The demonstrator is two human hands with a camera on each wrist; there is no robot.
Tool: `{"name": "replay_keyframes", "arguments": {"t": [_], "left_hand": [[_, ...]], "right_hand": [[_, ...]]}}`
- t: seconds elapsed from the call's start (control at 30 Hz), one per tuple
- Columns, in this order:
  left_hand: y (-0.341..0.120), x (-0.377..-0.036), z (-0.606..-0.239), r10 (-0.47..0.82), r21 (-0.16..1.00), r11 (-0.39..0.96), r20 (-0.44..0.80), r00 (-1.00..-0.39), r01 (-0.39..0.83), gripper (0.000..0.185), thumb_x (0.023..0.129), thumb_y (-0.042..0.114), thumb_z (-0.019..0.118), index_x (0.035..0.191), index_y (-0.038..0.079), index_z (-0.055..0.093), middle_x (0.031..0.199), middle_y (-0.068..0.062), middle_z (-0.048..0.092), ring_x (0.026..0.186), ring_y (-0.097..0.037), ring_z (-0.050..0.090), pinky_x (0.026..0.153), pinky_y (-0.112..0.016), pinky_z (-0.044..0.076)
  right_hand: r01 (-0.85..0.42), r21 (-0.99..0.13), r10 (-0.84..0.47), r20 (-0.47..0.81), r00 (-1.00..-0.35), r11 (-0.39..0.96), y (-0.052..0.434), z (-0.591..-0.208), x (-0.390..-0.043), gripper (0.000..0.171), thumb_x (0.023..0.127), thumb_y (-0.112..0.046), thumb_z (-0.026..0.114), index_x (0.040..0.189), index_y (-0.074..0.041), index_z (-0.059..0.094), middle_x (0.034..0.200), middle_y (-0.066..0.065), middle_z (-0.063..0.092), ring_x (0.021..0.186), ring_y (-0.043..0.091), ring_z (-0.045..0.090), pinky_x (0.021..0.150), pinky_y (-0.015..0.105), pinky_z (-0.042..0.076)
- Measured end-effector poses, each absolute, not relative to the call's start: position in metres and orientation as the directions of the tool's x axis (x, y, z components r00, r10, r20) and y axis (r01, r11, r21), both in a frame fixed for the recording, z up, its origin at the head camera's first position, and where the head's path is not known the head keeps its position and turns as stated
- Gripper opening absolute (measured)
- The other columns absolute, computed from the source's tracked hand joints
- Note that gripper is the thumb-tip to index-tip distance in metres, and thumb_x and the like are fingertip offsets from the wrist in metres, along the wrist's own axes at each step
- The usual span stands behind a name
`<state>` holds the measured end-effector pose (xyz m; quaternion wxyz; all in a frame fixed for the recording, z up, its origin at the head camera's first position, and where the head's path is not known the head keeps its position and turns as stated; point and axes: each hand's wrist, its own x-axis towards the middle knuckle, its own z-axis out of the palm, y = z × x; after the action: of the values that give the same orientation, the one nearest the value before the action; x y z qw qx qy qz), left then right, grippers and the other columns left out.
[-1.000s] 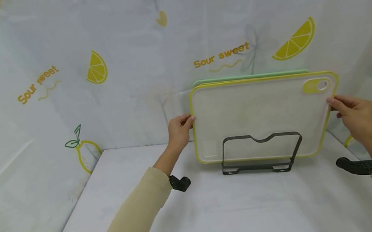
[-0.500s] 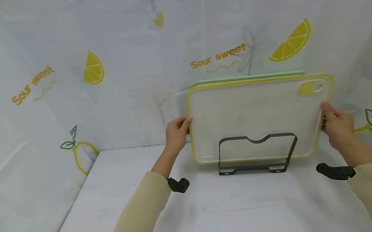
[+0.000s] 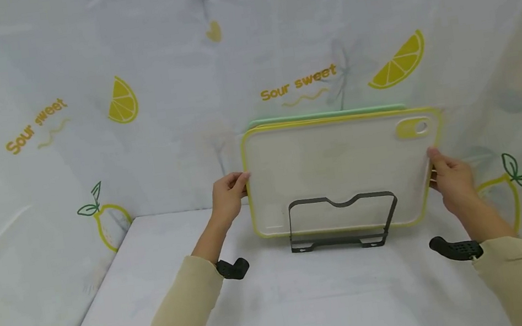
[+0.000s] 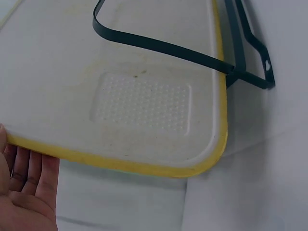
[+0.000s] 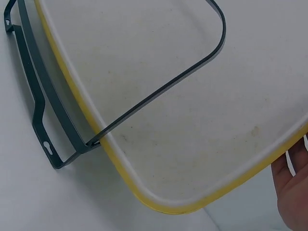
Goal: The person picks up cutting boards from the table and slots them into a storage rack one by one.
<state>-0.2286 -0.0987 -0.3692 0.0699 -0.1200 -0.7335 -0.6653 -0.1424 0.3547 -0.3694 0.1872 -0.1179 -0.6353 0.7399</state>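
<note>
A white cutting board [image 3: 331, 164] with a yellow rim stands on its long edge in a dark metal rack [image 3: 341, 202]. The top edge of a green board [image 3: 324, 115] shows just behind it. My left hand [image 3: 227, 196] pinches the board's left edge, thumb in front and fingers behind. On the opposite edge my right hand [image 3: 455, 180] holds the board the same way, below its yellow-backed hanging hole [image 3: 413, 128]. In the left wrist view a textured patch [image 4: 142, 103] marks the board's lower corner. The lower right corner appears in the right wrist view, with the rack's front loop [image 5: 163, 89] across the board.
The rack rests on a white tabletop [image 3: 336, 308] near its back edge. Behind and at the sides hangs a white cloth [image 3: 165, 48] printed with lemons and lettering. Both wrists wear black camera mounts [image 3: 233, 269].
The right hand has shifted its hold slightly down and inward along the right edge. The head view has turned a little to the right. The board stays in the rack.
</note>
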Motion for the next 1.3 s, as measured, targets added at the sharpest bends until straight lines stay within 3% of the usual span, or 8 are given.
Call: {"name": "replay_keyframes", "arguments": {"t": [0.1, 0.17, 0.6, 0.77, 0.93, 1.1, 1.2, 1.3], "left_hand": [[-0.11, -0.228, -0.368, 0.075, 0.958, 0.1, 0.263, -0.962, 0.27, 0.035, 0.102, 0.028, 0.063, 0.111, -0.005, 0.07, 0.101, -0.016, 0.073, 0.079, -0.009, 0.072, 0.082, -0.028, 0.062], [-0.118, -0.228, -0.368, 0.068, 0.956, 0.105, 0.267, -0.961, 0.273, 0.037, 0.102, 0.029, 0.063, 0.112, -0.006, 0.07, 0.102, -0.017, 0.073, 0.079, -0.008, 0.072, 0.082, -0.027, 0.062], [-0.177, -0.229, -0.374, -0.033, 0.96, 0.175, 0.228, -0.973, 0.219, 0.046, 0.102, 0.034, 0.061, 0.123, -0.007, 0.068, 0.119, -0.025, 0.071, 0.083, -0.001, 0.071, 0.085, -0.022, 0.06], [-0.196, -0.228, -0.377, -0.071, 0.958, 0.217, 0.205, -0.976, 0.186, 0.048, 0.102, 0.036, 0.06, 0.126, -0.005, 0.067, 0.122, -0.023, 0.07, 0.085, 0.0, 0.07, 0.086, -0.021, 0.06], [-0.203, -0.23, -0.381, -0.121, 0.963, 0.167, 0.231, -0.965, 0.209, 0.042, 0.103, 0.029, 0.061, 0.122, -0.007, 0.068, 0.103, -0.01, 0.074, 0.078, 0.003, 0.069, 0.08, -0.016, 0.058], [-0.204, -0.231, -0.383, -0.132, 0.962, 0.142, 0.254, -0.958, 0.235, 0.04, 0.102, 0.028, 0.062, 0.119, -0.008, 0.069, 0.091, 0.0, 0.072, 0.074, 0.002, 0.069, 0.076, -0.017, 0.059], [-0.209, -0.229, -0.381, -0.138, 0.958, 0.172, 0.255, -0.957, 0.23, 0.041, 0.102, 0.031, 0.061, 0.121, -0.005, 0.069, 0.101, -0.009, 0.074, 0.076, 0.003, 0.069, 0.077, -0.017, 0.059], [-0.216, -0.227, -0.379, -0.146, 0.954, 0.203, 0.254, -0.956, 0.223, 0.043, 0.102, 0.033, 0.06, 0.124, -0.003, 0.069, 0.113, -0.019, 0.072, 0.078, 0.004, 0.069, 0.079, -0.016, 0.059]], "right_hand": [[-0.15, -0.979, 0.405, 0.083, -0.911, -0.136, 0.345, -0.37, -0.144, 0.017, 0.097, -0.041, 0.064, 0.096, -0.028, 0.074, 0.084, -0.018, 0.068, 0.075, -0.003, 0.064, 0.063, 0.013, 0.054], [-0.165, -0.974, 0.393, 0.093, -0.915, -0.154, 0.339, -0.369, -0.145, 0.017, 0.097, -0.04, 0.064, 0.088, -0.03, 0.073, 0.084, -0.017, 0.068, 0.075, -0.002, 0.065, 0.063, 0.014, 0.054], [-0.14, -0.99, 0.359, 0.128, -0.925, -0.007, 0.284, -0.38, -0.159, 0.02, 0.096, -0.05, 0.061, 0.091, -0.034, 0.072, 0.086, -0.018, 0.066, 0.078, -0.001, 0.063, 0.066, 0.014, 0.054], [-0.098, -0.993, 0.346, 0.116, -0.931, 0.071, 0.265, -0.385, -0.165, 0.048, 0.097, -0.055, 0.056, 0.12, -0.015, 0.069, 0.087, -0.02, 0.064, 0.08, -0.003, 0.062, 0.068, 0.013, 0.054], [-0.098, -0.993, 0.36, 0.115, -0.926, 0.065, 0.254, -0.386, -0.173, 0.073, 0.097, -0.054, 0.057, 0.142, 0.003, 0.054, 0.086, -0.022, 0.064, 0.08, -0.004, 0.063, 0.067, 0.014, 0.053], [-0.138, -0.987, 0.348, 0.159, -0.924, 0.084, 0.253, -0.382, -0.176, 0.042, 0.099, -0.049, 0.057, 0.119, -0.015, 0.069, 0.081, -0.02, 0.065, 0.076, -0.004, 0.063, 0.064, 0.014, 0.054], [-0.154, -0.987, 0.319, 0.163, -0.934, 0.056, 0.251, -0.38, -0.178, 0.025, 0.099, -0.048, 0.058, 0.098, -0.027, 0.07, 0.08, -0.018, 0.067, 0.075, -0.003, 0.064, 0.065, 0.015, 0.055], [-0.153, -0.987, 0.294, 0.159, -0.942, 0.043, 0.245, -0.378, -0.18, 0.024, 0.099, -0.048, 0.057, 0.089, -0.03, 0.069, 0.078, -0.017, 0.067, 0.075, -0.002, 0.064, 0.066, 0.015, 0.055]]}}
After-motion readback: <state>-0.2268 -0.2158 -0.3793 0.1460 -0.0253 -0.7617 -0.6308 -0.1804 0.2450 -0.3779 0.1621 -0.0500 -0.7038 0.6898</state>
